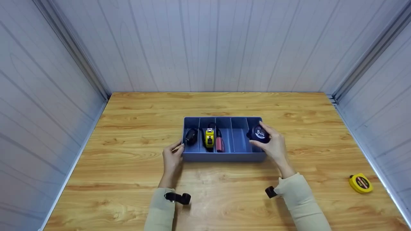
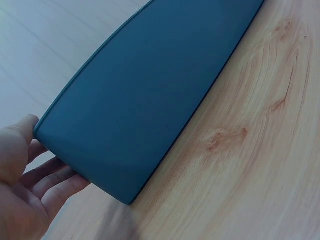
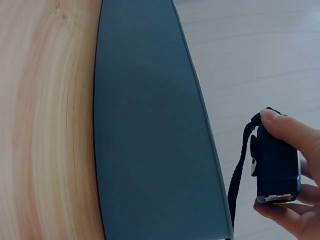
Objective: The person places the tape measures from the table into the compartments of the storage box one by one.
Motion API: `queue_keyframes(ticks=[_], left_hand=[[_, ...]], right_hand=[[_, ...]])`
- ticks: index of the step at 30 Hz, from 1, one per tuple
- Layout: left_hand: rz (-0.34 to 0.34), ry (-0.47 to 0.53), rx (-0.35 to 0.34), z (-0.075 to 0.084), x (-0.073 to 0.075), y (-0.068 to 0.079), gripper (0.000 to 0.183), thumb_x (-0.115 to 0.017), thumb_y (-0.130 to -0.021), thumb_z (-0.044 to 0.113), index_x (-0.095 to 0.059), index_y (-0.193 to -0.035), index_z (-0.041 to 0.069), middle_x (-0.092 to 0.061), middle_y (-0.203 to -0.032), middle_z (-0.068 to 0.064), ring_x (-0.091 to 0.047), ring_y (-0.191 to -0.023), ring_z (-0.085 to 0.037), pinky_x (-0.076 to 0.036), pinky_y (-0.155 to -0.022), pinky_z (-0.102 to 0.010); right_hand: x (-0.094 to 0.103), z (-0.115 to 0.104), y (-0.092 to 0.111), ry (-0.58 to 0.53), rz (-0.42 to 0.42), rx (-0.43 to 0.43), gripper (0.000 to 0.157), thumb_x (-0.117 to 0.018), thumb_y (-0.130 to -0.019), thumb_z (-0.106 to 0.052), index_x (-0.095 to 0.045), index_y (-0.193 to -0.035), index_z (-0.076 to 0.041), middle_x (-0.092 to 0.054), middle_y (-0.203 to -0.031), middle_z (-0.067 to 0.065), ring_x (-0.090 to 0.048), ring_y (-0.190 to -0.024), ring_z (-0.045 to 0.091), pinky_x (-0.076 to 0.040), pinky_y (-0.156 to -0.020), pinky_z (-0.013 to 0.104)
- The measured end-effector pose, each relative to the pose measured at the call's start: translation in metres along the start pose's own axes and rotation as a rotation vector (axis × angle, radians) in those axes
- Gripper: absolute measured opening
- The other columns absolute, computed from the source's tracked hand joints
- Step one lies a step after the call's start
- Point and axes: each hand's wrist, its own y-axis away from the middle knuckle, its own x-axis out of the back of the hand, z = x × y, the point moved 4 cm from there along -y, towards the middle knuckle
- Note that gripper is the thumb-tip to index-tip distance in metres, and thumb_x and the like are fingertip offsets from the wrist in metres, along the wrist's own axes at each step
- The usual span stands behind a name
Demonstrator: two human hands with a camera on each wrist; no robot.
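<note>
A blue-grey divided box [image 1: 224, 157] sits on the table. Over its right-end compartment my right hand [image 1: 275, 147] pinches a dark tape measure [image 1: 258, 134] marked 5m between thumb and fingers. In the right wrist view this tape measure [image 3: 277, 162] hangs above rim level, its black wrist strap [image 3: 235, 185] trailing down. My left hand [image 1: 171, 158] touches the box's left end from outside; in the left wrist view its fingers [image 2: 62, 192] lie against the end wall, thumb at the rim. Inside the box are a black tape measure [image 1: 191, 137], a yellow one [image 1: 209, 138] and a red item [image 1: 220, 144].
A yellow tape measure [image 1: 361, 183] lies on the wooden table [image 1: 128, 154] at the right, near the side wall. Pale panels [image 1: 205, 48] enclose the table at the back and both sides. Thin dividers [image 1: 231, 134] separate the box's compartments.
</note>
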Motion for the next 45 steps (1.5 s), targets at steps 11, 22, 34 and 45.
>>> queue_keyframes(ticks=[11,22,34,45], left_hand=[[0.015,-0.027,-0.018,-0.002,0.0,-0.001,0.028,-0.058,-0.08,-0.001,-0.063,-0.108,0.0,-0.061,-0.105,-0.016,-0.058,-0.075,-0.018,-0.04,-0.048,-0.018],[0.003,-0.043,-0.05,-0.003,0.0,-0.002,0.028,-0.057,-0.081,-0.001,-0.061,-0.109,-0.002,-0.061,-0.105,-0.018,-0.058,-0.088,-0.029,-0.046,-0.064,-0.018],[0.005,0.01,0.005,-0.004,0.0,-0.003,0.029,-0.056,-0.079,-0.005,-0.061,-0.108,-0.005,-0.06,-0.096,-0.025,-0.052,-0.063,-0.01,-0.031,-0.039,-0.016],[-0.001,-0.027,-0.002,-0.004,0.0,-0.001,0.028,-0.057,-0.081,-0.003,-0.062,-0.108,-0.002,-0.06,-0.102,-0.022,-0.055,-0.067,-0.012,-0.032,-0.039,-0.016]], right_hand=[[-0.015,-0.001,-0.005,0.004,-0.035,0.002,0.072,-0.083,-0.058,-0.024,-0.055,-0.121,-0.004,-0.055,-0.116,0.02,-0.049,-0.107,0.033,-0.037,-0.09,0.042],[-0.028,-0.001,-0.011,0.013,-0.072,0.007,0.07,-0.083,-0.059,-0.025,-0.056,-0.12,-0.004,-0.054,-0.117,0.019,-0.047,-0.11,0.032,-0.036,-0.091,0.043],[-0.043,-0.002,-0.016,0.031,-0.132,0.005,0.071,-0.082,-0.06,-0.023,-0.054,-0.122,-0.003,-0.052,-0.119,0.02,-0.044,-0.113,0.033,-0.033,-0.094,0.043],[-0.05,-0.006,-0.021,0.071,-0.151,0.031,0.071,-0.083,-0.058,-0.022,-0.055,-0.12,-0.002,-0.053,-0.118,0.022,-0.045,-0.112,0.034,-0.033,-0.094,0.042]])
